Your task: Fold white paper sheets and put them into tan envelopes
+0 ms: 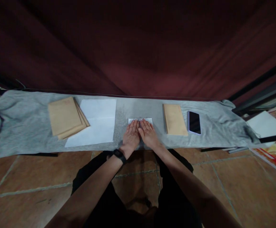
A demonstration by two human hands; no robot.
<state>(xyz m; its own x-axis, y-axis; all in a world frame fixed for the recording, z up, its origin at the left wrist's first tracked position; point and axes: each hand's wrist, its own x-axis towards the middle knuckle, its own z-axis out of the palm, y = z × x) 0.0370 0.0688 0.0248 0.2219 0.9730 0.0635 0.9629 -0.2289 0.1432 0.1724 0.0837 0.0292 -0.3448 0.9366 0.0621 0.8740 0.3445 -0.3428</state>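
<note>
A small piece of white paper, perhaps folded (149, 120), lies on the grey cloth in front of me, mostly covered by my hands. My left hand (131, 135) rests flat on its left part, fingers stretched forward. Beside it my right hand (148, 134) lies flat on the right part, with the fingers out and the thumb close to the left hand. Neither hand grips anything. To the left are larger white sheets (100, 122), and several brown envelopes (65, 115) overlap their left side. Off to the right lies a small stack of brown envelopes (175, 119).
A phone (194, 122) with a dark screen lies right of the right-hand envelopes. Grey cloth (28, 123) covers the narrow table, wrinkled at both ends. A dark red curtain (138, 63) hangs along its far edge. White board-like material (268, 124) stands at far right.
</note>
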